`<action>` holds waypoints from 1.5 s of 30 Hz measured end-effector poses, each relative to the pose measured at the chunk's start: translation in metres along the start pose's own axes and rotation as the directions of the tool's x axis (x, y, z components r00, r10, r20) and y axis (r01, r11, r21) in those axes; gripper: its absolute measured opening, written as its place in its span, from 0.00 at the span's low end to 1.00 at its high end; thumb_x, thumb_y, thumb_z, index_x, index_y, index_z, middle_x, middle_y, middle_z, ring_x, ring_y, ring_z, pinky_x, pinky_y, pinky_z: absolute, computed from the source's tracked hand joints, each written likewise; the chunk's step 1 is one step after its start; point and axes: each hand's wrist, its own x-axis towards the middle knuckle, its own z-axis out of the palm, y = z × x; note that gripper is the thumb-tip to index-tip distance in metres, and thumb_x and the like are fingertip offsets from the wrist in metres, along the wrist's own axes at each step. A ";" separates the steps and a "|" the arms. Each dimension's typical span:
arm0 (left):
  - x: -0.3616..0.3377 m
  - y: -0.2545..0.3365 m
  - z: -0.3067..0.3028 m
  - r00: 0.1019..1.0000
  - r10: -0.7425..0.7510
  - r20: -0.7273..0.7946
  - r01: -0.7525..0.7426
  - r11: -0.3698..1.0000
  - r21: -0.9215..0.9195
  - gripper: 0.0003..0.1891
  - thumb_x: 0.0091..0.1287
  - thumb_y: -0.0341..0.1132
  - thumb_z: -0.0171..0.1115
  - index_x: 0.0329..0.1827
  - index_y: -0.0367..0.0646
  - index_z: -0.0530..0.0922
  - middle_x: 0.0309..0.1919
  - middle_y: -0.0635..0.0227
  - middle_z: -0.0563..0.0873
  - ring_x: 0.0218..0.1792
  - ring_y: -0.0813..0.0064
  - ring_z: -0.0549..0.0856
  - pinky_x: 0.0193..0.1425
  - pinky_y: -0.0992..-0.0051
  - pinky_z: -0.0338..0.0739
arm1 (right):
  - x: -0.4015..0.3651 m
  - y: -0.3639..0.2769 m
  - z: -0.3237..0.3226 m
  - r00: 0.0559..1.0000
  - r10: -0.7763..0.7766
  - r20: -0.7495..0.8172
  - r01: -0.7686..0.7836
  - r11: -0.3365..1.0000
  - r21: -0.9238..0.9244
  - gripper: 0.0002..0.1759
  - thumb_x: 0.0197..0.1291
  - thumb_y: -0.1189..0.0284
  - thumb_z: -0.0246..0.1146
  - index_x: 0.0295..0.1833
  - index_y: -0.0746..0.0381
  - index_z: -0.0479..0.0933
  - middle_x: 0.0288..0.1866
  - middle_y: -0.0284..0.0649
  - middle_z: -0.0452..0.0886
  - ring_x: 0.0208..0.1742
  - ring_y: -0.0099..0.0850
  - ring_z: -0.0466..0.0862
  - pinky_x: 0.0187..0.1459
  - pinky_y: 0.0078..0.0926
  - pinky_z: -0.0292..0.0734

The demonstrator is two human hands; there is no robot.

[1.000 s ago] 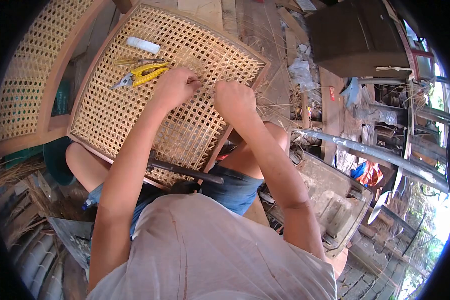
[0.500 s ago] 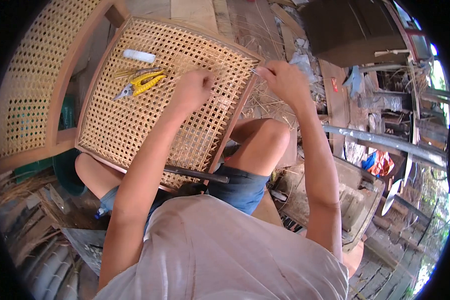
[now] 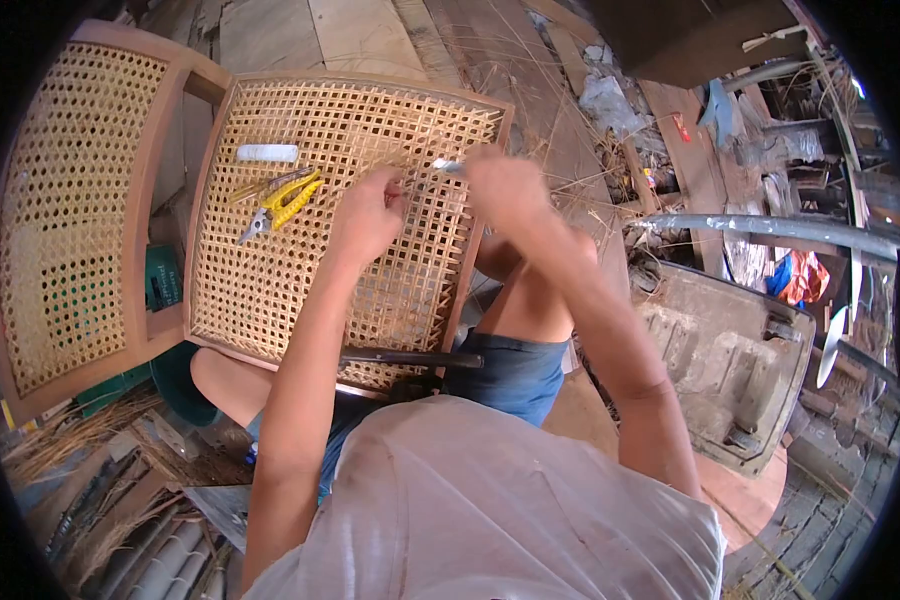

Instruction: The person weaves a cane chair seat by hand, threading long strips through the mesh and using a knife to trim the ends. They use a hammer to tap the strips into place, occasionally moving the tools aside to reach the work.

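A woven cane panel in a wooden frame lies across my lap. My left hand is over its middle, fingers curled and pinched together; what they hold, if anything, is hidden. Near the right edge of the cane, my right hand is closed, smeared by motion, with a small shiny tool sticking out leftward from its fingers. Yellow-handled pruning shears rest on the weave left of my left hand. Beside them are thin sticks and a white cylinder.
A second cane panel joins the frame on the left. Across the panel's near edge lies a dark rod. A grey pipe and a dirty moulded tray are at the right. Fibre strands litter the wooden floor.
My right hand has swung left from the frame's edge to over the cane, bringing the small tool along. My left hand has shifted slightly. The whole view has turned a little.
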 end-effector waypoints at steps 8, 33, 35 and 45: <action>0.017 0.034 0.011 0.974 -0.112 0.199 0.179 0.916 -0.360 0.16 0.74 0.45 0.70 0.46 0.39 0.92 0.25 0.63 0.87 0.28 0.77 0.83 0.34 0.73 0.76 | 0.002 0.014 -0.035 0.983 -0.093 -0.160 0.125 0.972 0.201 0.15 0.71 0.62 0.63 0.45 0.65 0.79 0.41 0.56 0.87 0.46 0.58 0.87 0.47 0.57 0.79; 0.021 0.008 0.009 0.995 -0.091 0.044 0.082 0.980 0.182 0.11 0.63 0.46 0.74 0.41 0.51 0.93 0.33 0.59 0.92 0.38 0.55 0.92 0.44 0.60 0.84 | 0.016 -0.028 -0.012 0.997 -0.042 0.060 0.041 0.999 0.015 0.13 0.63 0.65 0.70 0.46 0.64 0.88 0.45 0.47 0.92 0.48 0.45 0.93 0.47 0.41 0.89; 0.016 0.015 0.005 0.993 -0.084 0.082 0.063 0.971 0.232 0.11 0.63 0.45 0.73 0.43 0.52 0.93 0.35 0.61 0.93 0.40 0.55 0.92 0.45 0.60 0.85 | 0.024 -0.026 -0.008 0.996 -0.017 0.089 0.015 1.000 0.024 0.13 0.61 0.65 0.70 0.45 0.63 0.88 0.44 0.46 0.92 0.47 0.45 0.93 0.47 0.42 0.89; -0.026 0.008 0.017 0.974 -0.083 -0.211 -0.030 0.877 -0.480 0.25 0.62 0.15 0.61 0.60 0.46 0.86 0.51 0.63 0.87 0.25 0.83 0.79 0.32 0.79 0.76 | 0.005 0.022 -0.031 0.998 0.047 -0.048 -0.053 0.992 -0.113 0.13 0.61 0.65 0.66 0.43 0.62 0.89 0.39 0.50 0.91 0.45 0.45 0.92 0.48 0.41 0.87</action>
